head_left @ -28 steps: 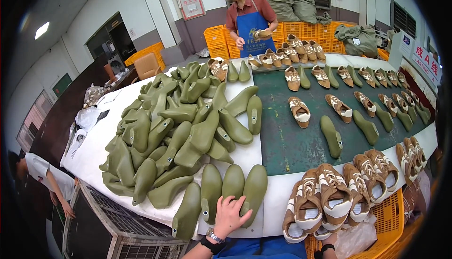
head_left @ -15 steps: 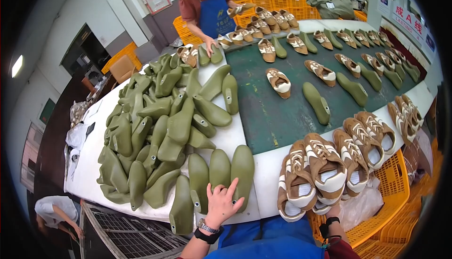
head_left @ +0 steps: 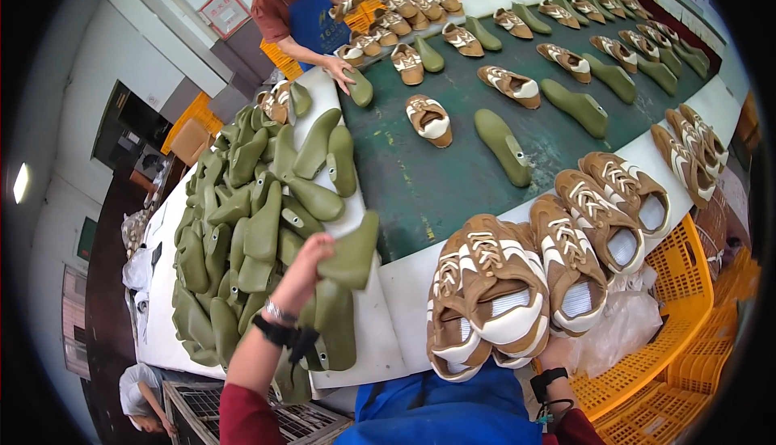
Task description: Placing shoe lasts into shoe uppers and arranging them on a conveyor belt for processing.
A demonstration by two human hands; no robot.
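My left hand (head_left: 301, 274), closed, grips a green shoe last (head_left: 354, 253) and holds it up over the near end of the white table. Below it, more green lasts stand side by side at the table edge, partly hidden by my wrist. My right hand (head_left: 558, 354) is at the heels of the nearest brown-and-white shoes (head_left: 508, 287); its fingers are hidden behind them, so its grip does not show. Left of my left hand lies a large heap of green lasts (head_left: 259, 235).
Shoes and lasts stand in rows on the green conveyor belt (head_left: 404, 202). Across it, a co-worker (head_left: 295, 8) in a blue apron touches a last (head_left: 357, 88). An orange crate (head_left: 679, 299) with clear plastic is at my right; a metal rack (head_left: 250, 413) is lower left.
My left hand has moved up and left, lifting one last from the row in front of me. The co-worker's hand has shifted a last onto the belt's edge. The view has swung right.
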